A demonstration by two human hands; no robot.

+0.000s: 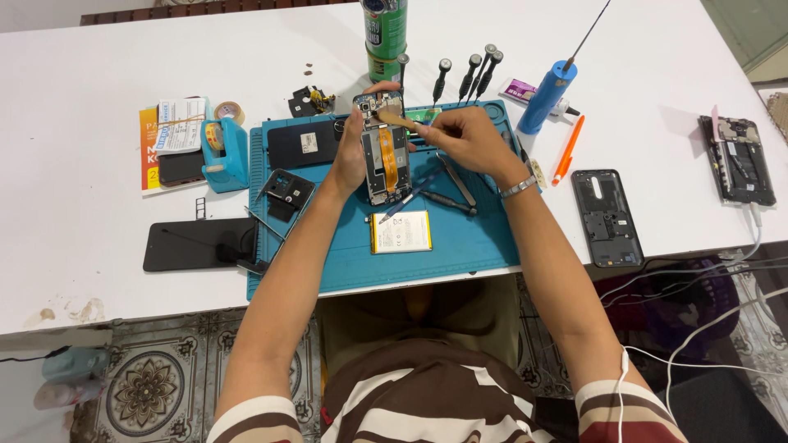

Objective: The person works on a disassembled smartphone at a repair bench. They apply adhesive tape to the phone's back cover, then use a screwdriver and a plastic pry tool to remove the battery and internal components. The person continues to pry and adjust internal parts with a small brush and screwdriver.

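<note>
An opened phone (386,156) with an orange flex strip down its middle lies on the blue work mat (476,238). My left hand (351,152) grips its left side and top. My right hand (466,138) holds a thin wooden-coloured stick (400,120) whose tip touches the phone's upper part. A yellow-edged white battery (400,231) lies on the mat just below the phone. Tweezers (458,182) and a dark screwdriver (446,202) lie to the right of the phone.
Screwdrivers (469,72) stand at the mat's far edge beside a green can (384,37). A blue bottle (547,97) and orange pen (567,148) sit right. Phone shells (606,216) (737,160) lie far right. A blue tape dispenser (223,152), a dark phone (197,244) and a back cover (302,144) lie left.
</note>
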